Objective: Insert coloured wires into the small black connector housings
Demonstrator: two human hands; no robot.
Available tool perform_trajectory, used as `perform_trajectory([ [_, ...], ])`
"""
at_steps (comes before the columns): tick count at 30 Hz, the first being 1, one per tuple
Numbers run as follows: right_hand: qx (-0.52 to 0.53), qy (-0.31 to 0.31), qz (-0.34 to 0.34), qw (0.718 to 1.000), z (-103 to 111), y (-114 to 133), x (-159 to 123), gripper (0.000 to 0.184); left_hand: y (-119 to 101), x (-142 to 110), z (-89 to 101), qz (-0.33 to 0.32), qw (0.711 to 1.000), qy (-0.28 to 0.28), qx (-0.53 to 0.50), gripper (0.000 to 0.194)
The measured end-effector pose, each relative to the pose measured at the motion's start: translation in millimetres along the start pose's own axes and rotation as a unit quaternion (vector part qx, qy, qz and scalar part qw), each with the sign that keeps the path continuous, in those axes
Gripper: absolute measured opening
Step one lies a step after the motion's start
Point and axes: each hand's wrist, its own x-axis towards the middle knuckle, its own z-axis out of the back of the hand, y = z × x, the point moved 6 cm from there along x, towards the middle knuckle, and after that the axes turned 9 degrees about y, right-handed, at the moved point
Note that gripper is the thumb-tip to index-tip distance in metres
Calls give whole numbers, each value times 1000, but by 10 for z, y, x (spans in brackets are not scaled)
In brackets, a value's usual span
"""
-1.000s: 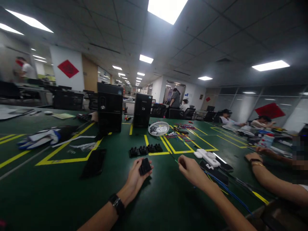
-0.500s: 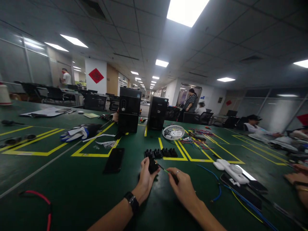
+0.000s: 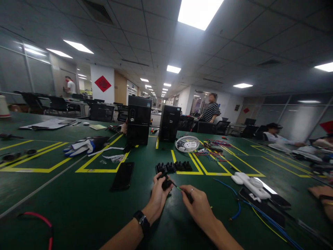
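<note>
My left hand (image 3: 157,195) is closed around a small black block-shaped part (image 3: 165,182), held just above the green table (image 3: 104,215). My right hand (image 3: 198,202) pinches a thin dark shaft with a green section (image 3: 178,188), which looks like a screwdriver. Its tip meets the right side of the black part; the rest is hidden in my palm. Just beyond my hands, several similar black parts (image 3: 173,167) stand in a row. A black phone (image 3: 123,176) lies to the left of them.
Two black computer towers (image 3: 139,119) stand at the back. Near them are a white round basket (image 3: 187,143) and bundled coloured wires (image 3: 214,149). Blue wires (image 3: 235,205) and a white device (image 3: 251,185) lie right, gloves (image 3: 83,146) left. Another person's hand (image 3: 321,192) rests at far right.
Both hands stay at nearly the same spot, with the shaft still against the black part, which has turned slightly. In the background, the person in the striped top has shifted right.
</note>
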Motion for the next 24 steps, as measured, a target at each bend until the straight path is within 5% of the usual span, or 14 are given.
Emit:
perform_trajectory([
  [24,-106,84,61,989,-148,149,-111,22,27,-35,-30,12,980,68,184,49],
])
